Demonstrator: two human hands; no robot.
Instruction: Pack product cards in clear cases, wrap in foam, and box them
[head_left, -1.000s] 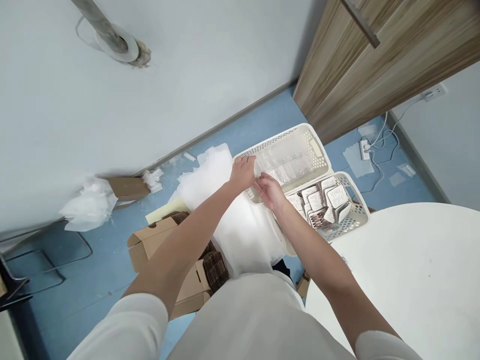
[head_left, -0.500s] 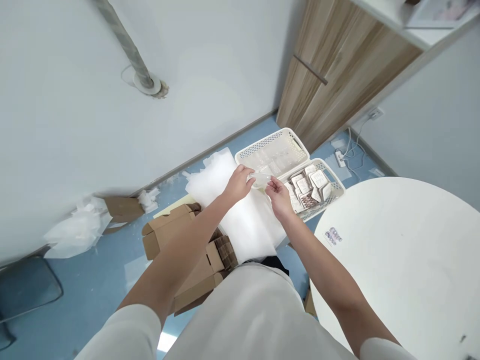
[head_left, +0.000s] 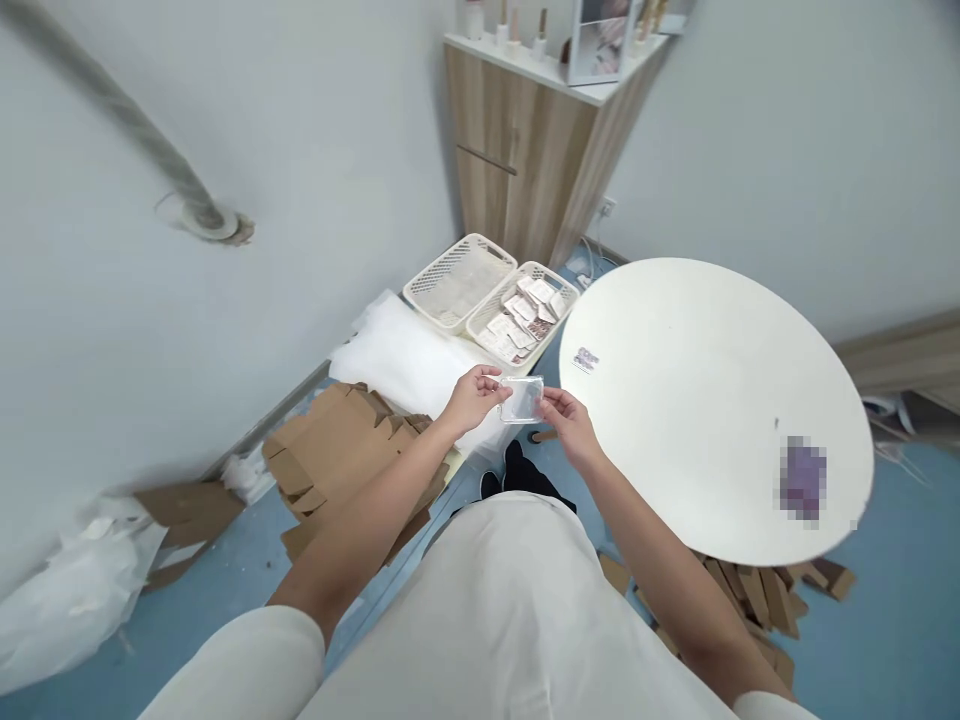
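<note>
A small, flat, clear plastic case (head_left: 523,401) is held up between my two hands in the head view. My left hand (head_left: 472,402) pinches its left edge, and my right hand (head_left: 568,418) grips its right side. No contents can be made out through the clear plastic. Beyond the hands lie white foam sheets (head_left: 409,355). Behind those stand two white baskets; the right basket (head_left: 574,292) holds several small white packets (head_left: 517,325), while the left basket (head_left: 416,297) shows thin clear pieces at its bottom.
At the right is a round white table (head_left: 690,400) with a small patterned card (head_left: 586,360) and a pixelated purple item (head_left: 802,480). Flattened brown cardboard boxes (head_left: 330,450) lie left. More cardboard (head_left: 765,595) is under the table. A wooden cabinet (head_left: 517,150) fills the corner.
My view has swung right, bringing more of the table into sight. Both hands have moved with the clear case from over the foam and basket edge towards the table, and the case now faces me flatter.
</note>
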